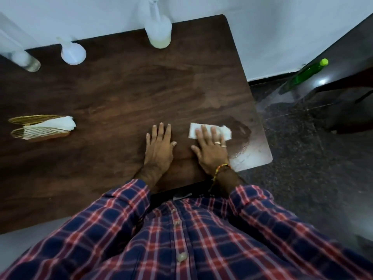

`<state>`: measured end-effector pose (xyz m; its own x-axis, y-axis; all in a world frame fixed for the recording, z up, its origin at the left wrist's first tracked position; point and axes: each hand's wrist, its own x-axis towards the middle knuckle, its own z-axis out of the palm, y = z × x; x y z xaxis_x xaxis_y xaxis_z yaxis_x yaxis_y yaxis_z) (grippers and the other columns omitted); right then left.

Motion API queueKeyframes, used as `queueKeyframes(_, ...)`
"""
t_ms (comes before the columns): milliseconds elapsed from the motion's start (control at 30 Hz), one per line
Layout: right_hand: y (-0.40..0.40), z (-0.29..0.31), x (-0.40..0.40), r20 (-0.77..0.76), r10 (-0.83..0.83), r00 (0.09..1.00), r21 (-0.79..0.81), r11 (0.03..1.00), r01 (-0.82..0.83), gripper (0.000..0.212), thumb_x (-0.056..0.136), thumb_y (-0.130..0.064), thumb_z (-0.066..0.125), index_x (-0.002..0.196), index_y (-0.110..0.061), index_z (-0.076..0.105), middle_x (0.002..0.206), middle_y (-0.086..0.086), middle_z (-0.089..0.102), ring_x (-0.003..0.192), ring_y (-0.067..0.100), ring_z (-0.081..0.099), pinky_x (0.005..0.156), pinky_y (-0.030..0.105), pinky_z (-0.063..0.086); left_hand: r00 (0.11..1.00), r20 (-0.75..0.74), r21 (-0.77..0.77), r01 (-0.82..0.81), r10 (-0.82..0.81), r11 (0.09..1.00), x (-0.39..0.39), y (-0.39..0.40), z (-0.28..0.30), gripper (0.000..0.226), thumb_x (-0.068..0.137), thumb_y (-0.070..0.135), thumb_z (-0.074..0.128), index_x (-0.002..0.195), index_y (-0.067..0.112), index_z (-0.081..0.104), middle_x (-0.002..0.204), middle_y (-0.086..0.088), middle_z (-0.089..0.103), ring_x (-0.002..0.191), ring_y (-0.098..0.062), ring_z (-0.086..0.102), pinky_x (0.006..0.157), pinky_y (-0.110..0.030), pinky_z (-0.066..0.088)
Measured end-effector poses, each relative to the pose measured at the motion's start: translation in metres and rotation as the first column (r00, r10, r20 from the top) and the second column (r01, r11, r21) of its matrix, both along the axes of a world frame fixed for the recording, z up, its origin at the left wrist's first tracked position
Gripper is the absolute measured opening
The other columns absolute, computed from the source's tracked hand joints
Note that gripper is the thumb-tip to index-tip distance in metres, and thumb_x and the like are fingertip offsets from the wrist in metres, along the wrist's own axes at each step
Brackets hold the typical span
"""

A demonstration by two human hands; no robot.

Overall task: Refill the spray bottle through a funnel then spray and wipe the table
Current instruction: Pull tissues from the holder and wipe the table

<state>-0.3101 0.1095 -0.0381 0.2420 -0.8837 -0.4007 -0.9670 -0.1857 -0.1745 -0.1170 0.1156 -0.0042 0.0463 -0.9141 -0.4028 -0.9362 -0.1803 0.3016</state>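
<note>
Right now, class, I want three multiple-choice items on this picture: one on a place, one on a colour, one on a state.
1. Where is the spray bottle?
A. at the table's far edge
B. in the left hand
C. on the floor

2. What colour is the tissue under the right hand?
A. green
B. white
C. red

3. How is the left hand?
A. gripping the funnel
B. curled in a fist
C. flat on the table

Answers: A, it stands by the wall; B, white paper shows beyond the fingers; C, its fingers lie straight on the wood.
</note>
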Motion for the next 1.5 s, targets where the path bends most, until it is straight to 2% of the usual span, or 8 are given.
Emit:
queueKeyframes(133, -0.065, -0.001, -0.025, -0.013, -0.207, 0.978, -0.009, 0.978, 0.207, 0.068, 0.101, -0.055, 0.027, 0.158, -0.02, 0.013, 0.165, 0.008, 0.008, 0.151, 0.039, 0.005, 0.12, 0.058, 0.003, 0.996, -0.021, 0.0, -0.091, 0.091, 0.996, 0.008, 0.01, 0.001, 0.058, 0.105, 0.03, 0.036, 0.157, 0.017, 0.012, 0.165, -0.008, 0.009, 0.152, -0.028, 0.001, 0.123, -0.047, 0.001)
queueKeyframes(433, -0.01, -0.002, 0.078, 0.064, 0.387, 0.92, 0.021, 0.921, -0.389, 0.075, 0.092, -0.061, 0.015, 0.153, -0.019, 0.03, 0.162, 0.009, 0.024, 0.148, 0.041, 0.019, 0.117, 0.061, 0.017, 0.968, 0.043, 0.008, -0.248, 0.247, 0.969, 0.035, 0.045, -0.002, 0.059, 0.105, 0.026, 0.035, 0.157, 0.015, 0.009, 0.165, -0.009, 0.01, 0.153, -0.026, 0.001, 0.123, -0.045, 0.001)
queueKeyframes(533, -0.013, -0.006, 0.065, 0.027, 0.283, 0.959, -0.055, 0.958, -0.281, 0.068, 0.094, -0.056, 0.025, 0.15, -0.019, 0.039, 0.156, 0.011, 0.036, 0.143, 0.04, 0.033, 0.113, 0.061, 0.025, 0.95, 0.037, 0.006, -0.31, 0.309, 0.951, 0.062, 0.061, 0.0, 0.059, 0.105, 0.025, 0.035, 0.157, 0.014, 0.009, 0.165, -0.01, 0.009, 0.152, -0.027, -0.001, 0.123, -0.043, 0.0)
queueKeyframes(633, -0.04, -0.004, 0.071, -0.001, 0.14, 0.99, -0.015, 0.99, -0.14, 0.068, 0.099, -0.054, 0.028, 0.156, -0.018, 0.021, 0.163, 0.012, 0.016, 0.149, 0.042, 0.015, 0.118, 0.06, 0.011, 0.927, 0.008, 0.01, -0.375, 0.375, 0.927, 0.085, 0.078, 0.002, 0.058, 0.105, 0.024, 0.034, 0.157, 0.015, 0.01, 0.165, -0.01, 0.009, 0.152, -0.027, -0.001, 0.123, -0.042, -0.001)
queueKeyframes(1000, 0.055, 0.013, 0.193, 0.11, 0.524, 0.845, 0.035, 0.847, -0.53, 0.073, 0.093, -0.056, 0.02, 0.151, -0.014, 0.035, 0.159, 0.01, 0.029, 0.146, 0.04, 0.026, 0.113, 0.06, 0.029, 0.899, -0.137, -0.046, -0.424, 0.415, 0.904, 0.144, 0.11, -0.001, 0.055, 0.104, 0.021, 0.039, 0.156, 0.016, 0.021, 0.164, -0.009, 0.013, 0.152, -0.025, 0.004, 0.124, -0.041, 0.003)
queueKeyframes(1067, 0.047, 0.021, 0.189, 0.162, 0.451, 0.878, 0.038, 0.886, -0.462, 0.067, 0.098, -0.051, 0.023, 0.154, -0.013, 0.026, 0.162, 0.011, 0.02, 0.149, 0.036, 0.02, 0.119, 0.054, 0.02, 0.91, -0.151, -0.052, -0.398, 0.387, 0.916, 0.153, 0.107, -0.001, 0.054, 0.104, 0.022, 0.04, 0.155, 0.015, 0.022, 0.164, -0.01, 0.014, 0.152, -0.026, 0.005, 0.123, -0.041, 0.004)
queueKeyframes(1267, 0.011, 0.038, 0.143, 0.249, -0.185, 0.951, -0.086, 0.974, 0.212, 0.034, 0.09, -0.03, 0.061, 0.117, -0.01, 0.065, 0.116, 0.015, 0.067, 0.105, 0.038, 0.062, 0.091, 0.043, 0.05, 0.945, -0.204, -0.046, -0.269, 0.255, 0.962, 0.162, 0.095, 0.007, 0.053, 0.103, 0.023, 0.044, 0.154, 0.016, 0.029, 0.164, -0.007, 0.016, 0.152, -0.026, 0.006, 0.124, -0.043, 0.008)
queueKeyframes(1500, -0.009, 0.043, 0.162, 0.291, -0.38, 0.878, 0.151, 0.924, 0.35, 0.036, 0.077, -0.026, 0.08, 0.105, -0.011, 0.065, 0.108, 0.011, 0.067, 0.106, 0.03, 0.061, 0.092, 0.037, 0.048, 0.97, -0.16, -0.026, -0.19, 0.184, 0.981, 0.167, 0.092, 0.016, 0.057, 0.102, 0.024, 0.046, 0.155, 0.017, 0.025, 0.164, -0.008, 0.013, 0.152, -0.025, 0.005, 0.124, -0.043, 0.008)
